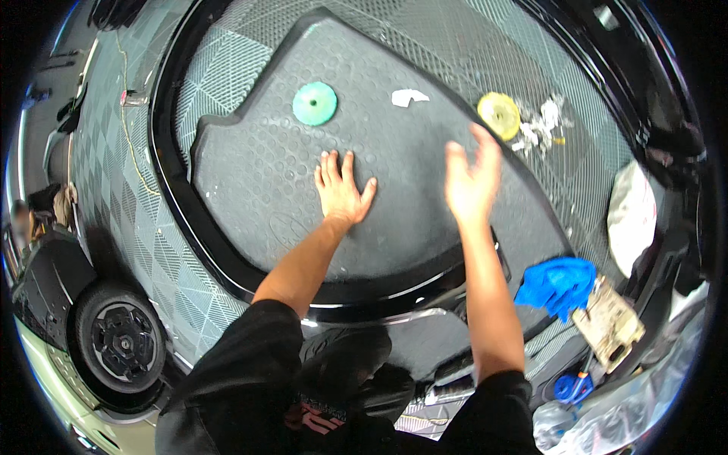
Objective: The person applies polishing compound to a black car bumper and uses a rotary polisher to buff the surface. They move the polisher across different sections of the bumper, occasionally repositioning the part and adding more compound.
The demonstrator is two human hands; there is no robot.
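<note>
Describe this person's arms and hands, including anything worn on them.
The left hand and right hand are bare, with no gloves or watch showing. The left sleeve and right sleeve are black, leaving the left forearm and right forearm uncovered.

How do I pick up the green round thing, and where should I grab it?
Probably pinch the green disc by opposite sides of its rim, coming from above and the near side, where the left hand is. It seems to lie flat on the grey mat, and its round edge looks uncovered all the way around, so fingers should fit there.
</note>
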